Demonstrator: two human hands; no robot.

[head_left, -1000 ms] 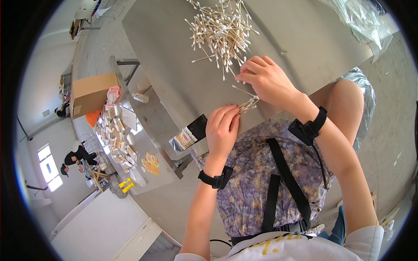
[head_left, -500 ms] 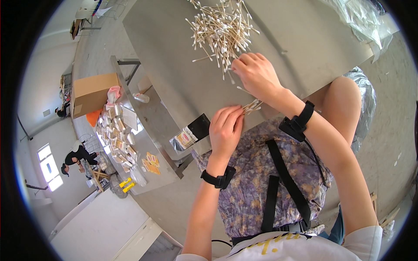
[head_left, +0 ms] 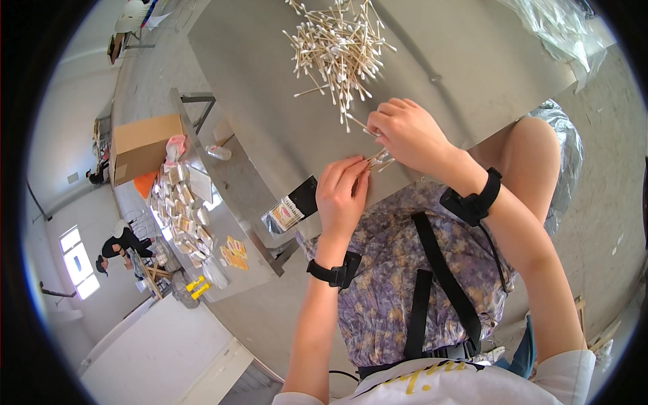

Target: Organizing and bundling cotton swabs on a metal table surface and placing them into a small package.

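A loose pile of cotton swabs lies on the grey table. At the table's near edge my left hand is closed around a small bunch of cotton swabs, whose tips stick out to the right. My right hand pinches a cotton swab beside that bunch, its white tip pointing toward the pile. The right fingertips partly hide the bunch. Left of my left hand, a clear packet of swabs lies on a black pad.
A second table to the left carries many wrapped packets, yellow cards and a cardboard box. Clear plastic sheeting lies at the far right corner. A person sits in the left background.
My right hand has moved from the pile's lower edge toward my left hand, bringing a cotton swab. My left hand has shifted slightly left and up with its bunch.
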